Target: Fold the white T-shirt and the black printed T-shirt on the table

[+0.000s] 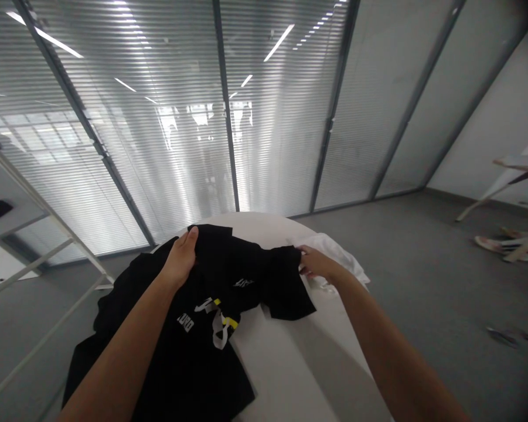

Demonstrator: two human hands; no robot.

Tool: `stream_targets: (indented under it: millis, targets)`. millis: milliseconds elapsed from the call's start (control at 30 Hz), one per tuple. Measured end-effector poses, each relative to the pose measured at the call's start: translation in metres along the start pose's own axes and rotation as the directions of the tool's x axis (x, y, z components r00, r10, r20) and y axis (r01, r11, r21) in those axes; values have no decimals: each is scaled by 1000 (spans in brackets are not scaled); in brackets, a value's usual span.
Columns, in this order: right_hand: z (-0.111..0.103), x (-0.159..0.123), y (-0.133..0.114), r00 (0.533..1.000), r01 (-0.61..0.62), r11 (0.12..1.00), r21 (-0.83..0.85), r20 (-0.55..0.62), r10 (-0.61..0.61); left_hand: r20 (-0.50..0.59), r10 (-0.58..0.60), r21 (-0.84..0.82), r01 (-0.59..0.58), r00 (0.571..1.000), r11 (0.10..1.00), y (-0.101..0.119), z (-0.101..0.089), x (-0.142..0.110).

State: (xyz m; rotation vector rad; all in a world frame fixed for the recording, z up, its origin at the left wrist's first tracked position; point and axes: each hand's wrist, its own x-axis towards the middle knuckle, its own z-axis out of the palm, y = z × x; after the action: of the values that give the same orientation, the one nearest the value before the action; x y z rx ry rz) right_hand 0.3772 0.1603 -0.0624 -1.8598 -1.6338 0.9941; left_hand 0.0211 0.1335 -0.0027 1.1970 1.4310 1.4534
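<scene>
1. Black garment [237, 258] is pinched in the fingers [305, 251] of the right hand [319, 264], at its right-hand end.
2. The left hand [181, 261] holds the same garment near its far left edge, thumb on top; its other fingers are mostly hidden.
3. Between the hands the garment spreads sideways over the middle of the surface [268, 375], its pale print [245, 283] facing up. Whether it hangs clear or rests there, I cannot tell.
4. Just below it are yellow-and-white strips [222, 331], partly curled.
5. More black clothing [197, 381] lies beneath the left forearm and toward the near edge, with light lettering [185, 322].
6. White cloth [340, 255] lies crumpled beside the right hand, by the rounded far edge.
7. Around the white surface runs a grey floor [422, 281]; a pale metal frame [72, 237] stands at the left.
8. Farther out, slatted blinds [276, 146] fill a dark-framed partition, and a shoe [490, 243] sits at far right.
</scene>
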Motion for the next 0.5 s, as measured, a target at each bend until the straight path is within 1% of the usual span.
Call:
stream_targets:
  millis: [33, 100, 133, 167, 200, 233, 267, 300, 333, 367, 400, 433, 500]
  targets:
    - [1, -1, -1, 999, -27, 999, 36, 28, 26, -11, -8, 71, 9, 1000, 997, -4, -4, 9]
    - [6, -4, -2, 998, -56, 996, 66, -13, 57, -70, -80, 205, 93, 994, 974, -16, -16, 28]
    - [11, -7, -1, 998, -43, 999, 23, -48, 44, -115, -132, 263, 158, 985, 952, -22, -24, 36]
    - [17, -10, 1, 997, -12, 998, -69, -71, 7, -162, -181, 304, 224, 970, 926, -29, -32, 43]
    - [25, -14, 3, 997, 26, 981, -190, -65, -39, -207, -224, 333, 283, 953, 900, -36, -39, 47]
    - [34, -19, 5, 996, 56, 944, -325, -47, -75, -235, -261, 358, 333, 936, 872, -43, -45, 48]
    - [43, -24, 8, 995, 73, 889, -452, -34, -99, -237, -297, 396, 371, 925, 840, -50, -48, 48]
    - [52, -28, 10, 994, 69, 833, -549, -37, -106, -211, -336, 459, 396, 918, 795, -57, -49, 46]
    - [60, -31, 12, 993, 47, 793, -608, -60, -105, -161, -374, 534, 399, 913, 745, -63, -46, 43]
    - [67, -33, 14, 990, 33, 763, -645, -84, -114, -99, -400, 592, 377, 911, 712, -70, -41, 39]
    - [72, -32, 15, 986, 39, 743, -668, -92, -136, -36, -412, 622, 344, 910, 704, -77, -33, 35]
    - [74, -29, 16, 984, 68, 731, -679, -76, -162, 15, -407, 617, 312, 913, 722, -83, -25, 31]
    - [75, -17, 16, 978, 145, 743, -653, -19, -207, 53, -360, 519, 282, 932, 807, -93, -9, 27]
